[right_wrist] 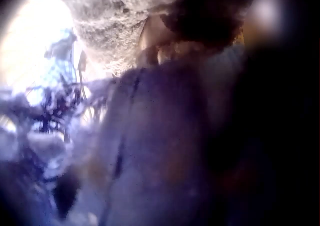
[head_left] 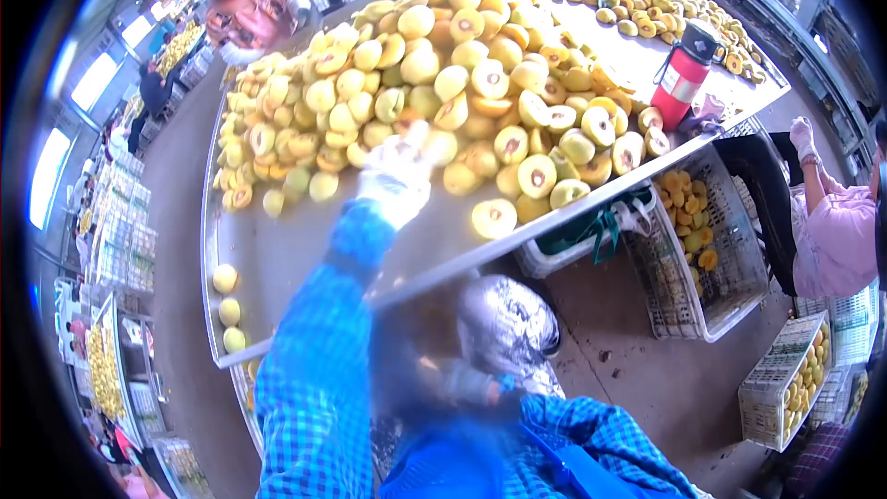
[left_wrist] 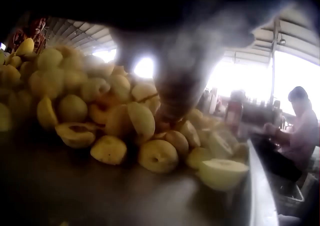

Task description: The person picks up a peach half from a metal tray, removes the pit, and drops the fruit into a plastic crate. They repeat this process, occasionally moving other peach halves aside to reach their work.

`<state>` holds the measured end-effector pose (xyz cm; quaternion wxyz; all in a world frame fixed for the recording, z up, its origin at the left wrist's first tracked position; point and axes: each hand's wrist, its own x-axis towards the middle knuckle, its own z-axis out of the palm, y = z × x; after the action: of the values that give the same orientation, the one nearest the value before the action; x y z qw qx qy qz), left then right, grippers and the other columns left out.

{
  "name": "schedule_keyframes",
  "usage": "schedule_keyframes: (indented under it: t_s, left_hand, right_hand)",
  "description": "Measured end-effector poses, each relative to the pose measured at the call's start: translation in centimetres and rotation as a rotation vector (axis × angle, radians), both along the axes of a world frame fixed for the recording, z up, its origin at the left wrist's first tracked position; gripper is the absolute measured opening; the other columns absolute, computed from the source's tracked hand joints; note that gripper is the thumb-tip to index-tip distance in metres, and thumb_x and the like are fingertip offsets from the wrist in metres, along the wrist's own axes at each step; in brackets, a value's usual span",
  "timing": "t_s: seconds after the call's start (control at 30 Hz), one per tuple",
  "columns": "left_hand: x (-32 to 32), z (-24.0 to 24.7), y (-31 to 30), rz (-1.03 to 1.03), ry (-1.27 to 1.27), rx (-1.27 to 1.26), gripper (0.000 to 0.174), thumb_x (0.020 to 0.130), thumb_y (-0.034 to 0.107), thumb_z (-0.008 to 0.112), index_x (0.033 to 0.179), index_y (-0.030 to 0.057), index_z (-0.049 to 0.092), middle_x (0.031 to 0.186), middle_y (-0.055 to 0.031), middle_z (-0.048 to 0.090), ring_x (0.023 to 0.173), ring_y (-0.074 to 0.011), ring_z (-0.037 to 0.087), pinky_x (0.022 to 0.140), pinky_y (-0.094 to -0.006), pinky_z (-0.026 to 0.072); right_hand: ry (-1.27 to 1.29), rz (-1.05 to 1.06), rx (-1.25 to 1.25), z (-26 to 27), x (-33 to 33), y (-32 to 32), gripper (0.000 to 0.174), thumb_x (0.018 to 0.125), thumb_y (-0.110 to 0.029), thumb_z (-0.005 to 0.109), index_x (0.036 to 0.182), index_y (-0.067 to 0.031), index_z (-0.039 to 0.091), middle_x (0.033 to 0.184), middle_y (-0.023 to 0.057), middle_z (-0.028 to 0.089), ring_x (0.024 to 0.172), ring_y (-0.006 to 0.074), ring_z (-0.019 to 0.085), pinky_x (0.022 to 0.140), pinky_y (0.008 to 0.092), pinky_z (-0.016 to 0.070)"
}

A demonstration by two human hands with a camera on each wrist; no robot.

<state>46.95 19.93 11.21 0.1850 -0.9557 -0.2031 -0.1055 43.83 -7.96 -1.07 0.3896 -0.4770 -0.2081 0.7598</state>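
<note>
A heap of halved yellow peaches (head_left: 420, 65) covers much of the metal table (head_left: 305, 249). My left hand (head_left: 397, 176), in a white glove, reaches across the table to the near side of the heap, blurred. In the left wrist view the left hand (left_wrist: 182, 71) points its fingers down among the peach halves (left_wrist: 159, 156). My right hand (head_left: 467, 383), in a greyish glove, is low by my lap, beside a shiny silvery covering (head_left: 508, 323). The right wrist view is dark and blurred, with knitted glove fabric (right_wrist: 110, 26) at its top; what that hand holds is hidden.
A red bottle (head_left: 684, 74) stands at the table's right edge. Below that edge is a crate (head_left: 711, 305) with peach halves; another crate (head_left: 762, 411) stands farther right. Three peaches (head_left: 229, 312) lie along the left rim. People sit at the right and stand across the table.
</note>
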Motion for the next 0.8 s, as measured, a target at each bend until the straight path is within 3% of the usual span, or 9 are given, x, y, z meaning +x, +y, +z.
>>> schedule_keyframes:
  t_s: [0.1, 0.17, 0.23, 0.27, 0.33, 0.37, 0.4, 0.53, 0.8]
  left_hand:
    - [5.5, -3.0, 3.5, 0.026, 0.362, 0.099, 0.054, 0.083, 0.02, 0.049, 0.136, 0.0188, 0.038, 0.13, -0.0115, 0.043, 0.115, -0.0316, 0.044, 0.091, -0.0473, 0.0395]
    - [6.5, -3.7, 4.0, 0.115, 0.427, 0.08, 0.048, 0.083, 0.018, 0.048, 0.131, 0.0169, 0.043, 0.127, -0.0111, 0.044, 0.11, -0.0313, 0.049, 0.088, -0.0433, 0.0433]
    - [5.6, -4.2, 4.0, 0.168, 0.276, -0.11, 0.046, 0.08, 0.018, 0.054, 0.125, 0.0137, 0.046, 0.125, -0.0115, 0.045, 0.107, -0.0303, 0.052, 0.087, -0.0432, 0.0448]
    - [4.4, -2.6, 2.8, 0.208, 0.16, -0.237, 0.046, 0.078, 0.017, 0.056, 0.123, 0.0122, 0.048, 0.124, -0.0119, 0.045, 0.106, -0.0295, 0.052, 0.087, -0.0434, 0.0452]
    - [1.0, -4.5, 2.6, 0.209, -0.271, -0.256, 0.043, 0.073, 0.016, 0.063, 0.113, 0.0065, 0.05, 0.108, -0.0134, 0.056, 0.094, -0.0251, 0.059, 0.08, -0.04, 0.0503]
    - [-0.7, -5.3, 2.6, 0.316, -0.6, -0.761, 0.038, 0.075, 0.016, 0.061, 0.111, 0.0056, 0.051, 0.098, -0.0137, 0.058, 0.084, -0.0237, 0.061, 0.072, -0.036, 0.0516]
    - [-2.7, -6.0, 2.3, 0.422, -0.943, -1.261, 0.033, 0.077, 0.016, 0.058, 0.108, 0.0048, 0.051, 0.088, -0.0139, 0.061, 0.074, -0.0224, 0.063, 0.063, -0.032, 0.0529]
    - [-9.5, -3.5, -4.4, 0.469, -1.457, -1.928, 0.031, 0.085, 0.026, 0.047, 0.106, 0.004, 0.053, 0.081, -0.0153, 0.061, 0.06, -0.0229, 0.061, 0.05, -0.0284, 0.0489]
    - [-13.7, -1.3, -14.0, 0.403, -1.931, -2.08, 0.053, 0.089, 0.049, 0.034, 0.109, 0.0059, 0.058, 0.086, -0.0163, 0.062, 0.072, -0.0335, 0.063, 0.059, -0.0394, 0.0548]
  right_hand:
    - [-0.141, 0.117, 0.021, 1.6, 1.5, 0.7, 0.038, 0.09, -0.049, 0.051, 0.098, -0.0129, 0.058, 0.064, -0.0044, 0.048, 0.049, 0.0068, 0.038, 0.043, 0.0249, 0.0291]
    - [-1.253, 0.013, 0.465, 0.5, -0.6, 0.3, 0.033, 0.091, -0.046, 0.051, 0.097, -0.0145, 0.059, 0.063, -0.0058, 0.047, 0.049, 0.0056, 0.037, 0.042, 0.0239, 0.027]
    - [-1.692, -0.076, 0.61, 0.8, -0.9, 0.1, 0.022, 0.09, -0.037, 0.048, 0.088, -0.0165, 0.054, 0.058, -0.0046, 0.043, 0.045, 0.0073, 0.036, 0.04, 0.0265, 0.0258]
    - [-0.989, -0.019, 0.337, 3.4, 0.7, 1.2, 0.015, 0.088, -0.03, 0.045, 0.08, -0.0179, 0.05, 0.053, -0.0031, 0.04, 0.041, 0.0094, 0.035, 0.037, 0.0292, 0.025]
    - [-1.478, -0.186, 0.484, 4.7, -1.6, 0.4, 0.019, 0.089, -0.028, 0.043, 0.076, -0.0167, 0.049, 0.053, -0.0017, 0.039, 0.042, 0.0115, 0.036, 0.04, 0.0313, 0.0269]
    - [-1.729, -0.296, 0.497, 5.3, -2.9, 0.0, 0.021, 0.09, -0.027, 0.041, 0.074, -0.0161, 0.049, 0.052, -0.001, 0.038, 0.042, 0.0125, 0.037, 0.041, 0.0323, 0.0278]
    - [-1.332, -0.262, 0.482, 3.8, -2.7, -0.1, 0.021, 0.09, -0.03, 0.044, 0.079, -0.0142, 0.052, 0.056, -0.0019, 0.041, 0.047, 0.0114, 0.039, 0.044, 0.0311, 0.0303]
    - [0.239, -0.048, 0.265, -2.2, -1.4, 0.7, 0.035, 0.092, -0.04, 0.053, 0.097, -0.0065, 0.062, 0.07, -0.0051, 0.053, 0.064, 0.0071, 0.046, 0.058, 0.026, 0.04]
    - [-0.583, -0.058, 0.672, 5.0, 2.3, 0.6, 0.026, 0.09, -0.005, 0.052, 0.116, -0.0032, 0.052, 0.106, 0.0062, 0.058, 0.094, 0.0135, 0.055, 0.078, 0.0249, 0.046]
